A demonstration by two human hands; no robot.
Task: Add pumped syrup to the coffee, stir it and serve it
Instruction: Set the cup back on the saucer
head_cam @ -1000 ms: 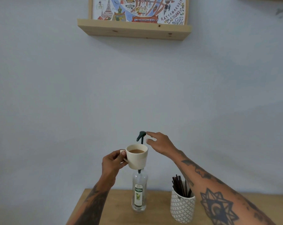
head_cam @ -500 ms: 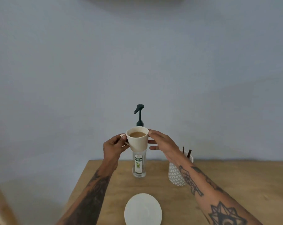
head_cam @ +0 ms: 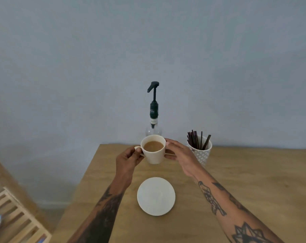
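A cream cup of light brown coffee hangs above the wooden table. My left hand pinches its handle. My right hand touches the cup's right side with spread fingers. Behind the cup stands the clear syrup bottle with a dark pump head, its lower part hidden by the cup. A white saucer lies on the table nearer to me, below the cup. To the right, a white patterned holder holds several dark stir sticks.
The table's left edge runs diagonally from the wall toward me. A slatted wooden rack with a shiny metal object sits low at the far left. A plain grey wall stands right behind the bottle.
The cup has come down from the pump spout toward the table. My right hand left the pump head and now rests on the cup's side. My view tilted downward, revealing the saucer.
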